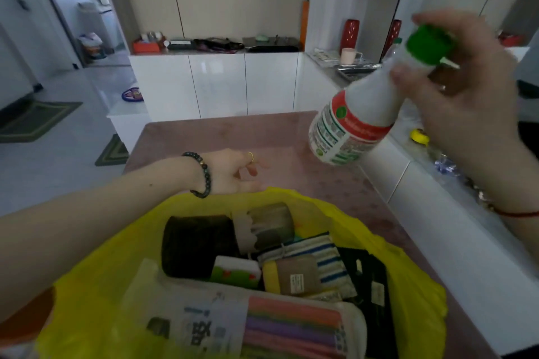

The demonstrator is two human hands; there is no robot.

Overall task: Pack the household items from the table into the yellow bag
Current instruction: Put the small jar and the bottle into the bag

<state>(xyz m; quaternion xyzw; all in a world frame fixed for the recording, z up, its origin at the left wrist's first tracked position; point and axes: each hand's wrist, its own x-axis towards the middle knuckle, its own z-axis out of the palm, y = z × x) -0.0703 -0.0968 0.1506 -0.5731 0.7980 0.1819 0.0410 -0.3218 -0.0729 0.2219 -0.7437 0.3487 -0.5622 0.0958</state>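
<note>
Our right hand [455,90] is clenched round the neck of the bottle [367,114], just under its green cap [428,44], and we carry it up in the air over the far right of the bench [233,137], tilted with the base swung down and toward the bag [402,259]; gripping it high by the neck, we judge, leaves the body free to go down base first into the opening. Our left hand [233,172] lies at the far rim of the bag, fingers loosely curled; it may be holding the rim back to keep the mouth open, but we cannot tell whether it pinches the plastic or merely rests beside it. The bottle is white, with a red band and a busy green and white label low on its body, and a small white tab juts from the cap; motion blurs the print. The bag is thin yellow plastic, slumped wide open on the bench right in front of us, and already crowded: a dark roll [198,245] at the back left, a grey roll [271,224] beside it, a striped cloth [320,253], a small green and white box [236,271], a brown pack [294,277], a black flat item [367,280] on the right, and a printed pack [248,326] of coloured cloths across the near side. Free room looks scarce, so we judge the bottle will have to lie across the top or wedge in along an edge
</note>
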